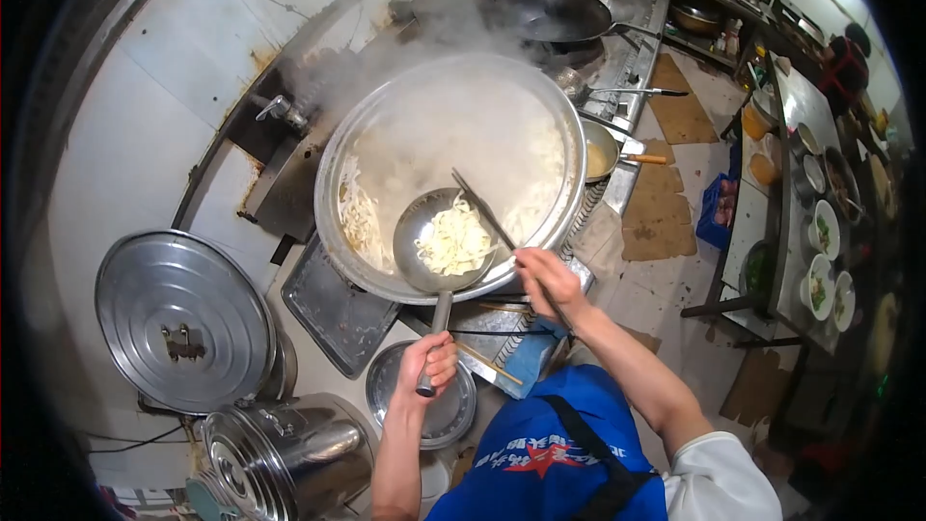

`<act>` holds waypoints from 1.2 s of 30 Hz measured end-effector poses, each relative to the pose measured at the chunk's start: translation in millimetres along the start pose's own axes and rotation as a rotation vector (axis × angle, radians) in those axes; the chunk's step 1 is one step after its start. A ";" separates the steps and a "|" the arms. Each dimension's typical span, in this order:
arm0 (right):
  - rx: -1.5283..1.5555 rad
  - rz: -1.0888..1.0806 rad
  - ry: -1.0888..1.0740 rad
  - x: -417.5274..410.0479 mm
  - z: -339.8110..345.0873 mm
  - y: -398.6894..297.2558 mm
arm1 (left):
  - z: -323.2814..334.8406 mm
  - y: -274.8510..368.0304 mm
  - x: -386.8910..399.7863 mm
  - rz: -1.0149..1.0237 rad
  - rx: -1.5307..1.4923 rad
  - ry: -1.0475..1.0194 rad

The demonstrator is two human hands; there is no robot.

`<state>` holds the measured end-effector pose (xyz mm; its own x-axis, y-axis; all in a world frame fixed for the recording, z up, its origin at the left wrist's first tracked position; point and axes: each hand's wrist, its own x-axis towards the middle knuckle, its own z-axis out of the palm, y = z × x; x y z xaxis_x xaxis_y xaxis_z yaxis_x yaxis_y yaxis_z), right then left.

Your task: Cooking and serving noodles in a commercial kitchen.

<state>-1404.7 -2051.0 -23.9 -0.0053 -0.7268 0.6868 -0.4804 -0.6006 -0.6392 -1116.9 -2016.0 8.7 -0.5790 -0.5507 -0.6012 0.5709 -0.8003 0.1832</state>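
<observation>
My left hand [434, 363] grips the handle of a round metal ladle [419, 221], its bowl inside the near rim of a large steaming metal pot [327, 181]. Pale flat noodles [454, 240] lie in the ladle. My right hand [548, 281] holds long dark chopsticks [488, 213], whose front part crosses the ladle's right side over the noodles. Whether the tips touch the noodles cannot be told. More noodles [362, 221] show at the pot's left inner side in cloudy liquid. Steam blurs the pot's far side.
A black wok [561, 13] sits on the range beyond the pot, and a small saucepan [609, 152] stands at its right. A large metal lid [184, 322] is at the left, with a steel canister [318, 449] below. Bowls [823, 230] stand on the right table; a person [845, 69] is behind it.
</observation>
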 end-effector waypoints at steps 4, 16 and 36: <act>-0.084 -0.022 -0.077 -8.3 40.5 16.5 | -7.2 -4.0 -1.7 -0.001 0.011 -0.023; -0.080 -0.016 0.050 -31.9 42.2 29.7 | -9.7 -1.6 -2.4 0.002 0.006 0.051; -0.081 0.042 0.105 -33.0 17.2 14.9 | -32.7 1.6 -11.5 -0.036 -0.052 -0.149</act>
<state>-1396.6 -2041.8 -62.0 -0.1166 -0.7093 0.6952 -0.5474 -0.5382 -0.6409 -1090.2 -2003.1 -9.5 -0.6773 -0.5541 -0.4839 0.5756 -0.8088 0.1206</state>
